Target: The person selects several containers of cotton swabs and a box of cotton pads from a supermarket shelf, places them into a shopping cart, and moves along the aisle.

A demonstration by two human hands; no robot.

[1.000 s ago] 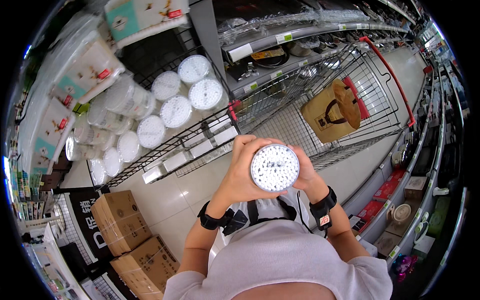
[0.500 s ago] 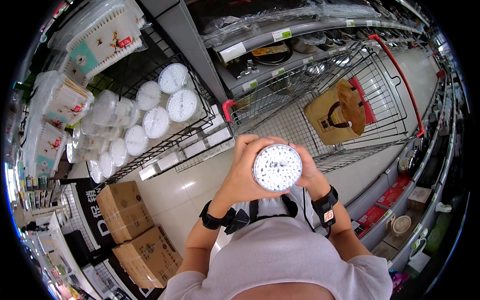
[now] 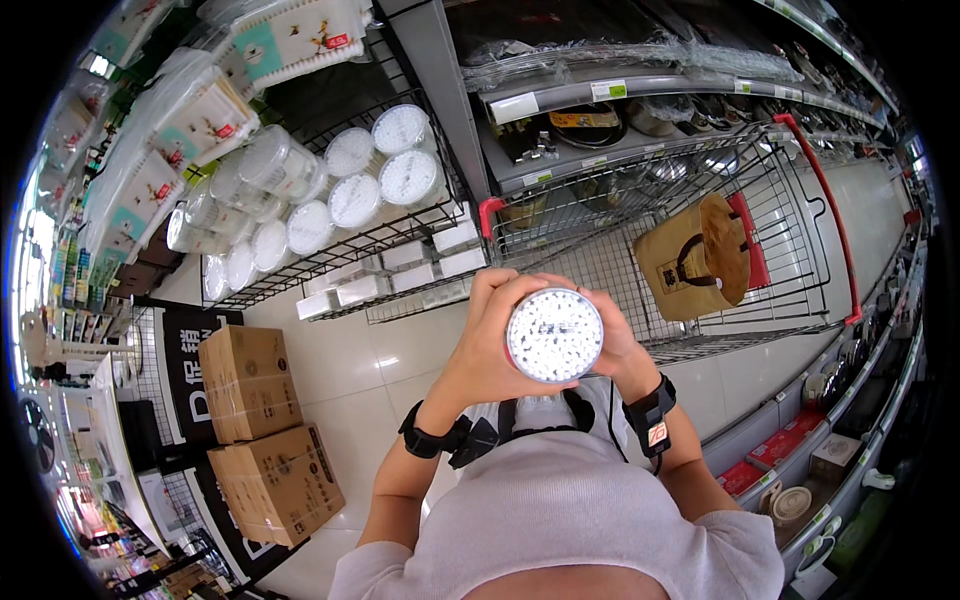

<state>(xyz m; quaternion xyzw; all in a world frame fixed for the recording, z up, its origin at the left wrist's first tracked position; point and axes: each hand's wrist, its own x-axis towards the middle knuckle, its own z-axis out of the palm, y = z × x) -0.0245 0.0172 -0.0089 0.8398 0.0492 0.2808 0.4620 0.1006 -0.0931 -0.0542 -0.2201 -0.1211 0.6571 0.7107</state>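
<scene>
A round clear tub of cotton swabs (image 3: 554, 336) is held in front of my body, its top turned up so the packed white tips show. My left hand (image 3: 490, 335) wraps its left side, and my right hand (image 3: 612, 335) grips the right side, with a ring on one finger. The fingertips behind the tub are partly hidden. Ahead and to the left, a black wire rack (image 3: 345, 238) holds several similar tubs (image 3: 357, 200), some upright and some lying on their sides.
A wire shopping cart (image 3: 590, 250) with red corners and handle stands ahead right, a brown paper bag (image 3: 690, 260) inside. Two cardboard boxes (image 3: 265, 480) sit on the floor at left. Shelves of pans (image 3: 590, 125) run along the back; more shelves (image 3: 800, 470) curve along the right.
My view has turned left, so the rack, cart and shelves appear shifted to the right. Both hands keep the same hold on the tub.
</scene>
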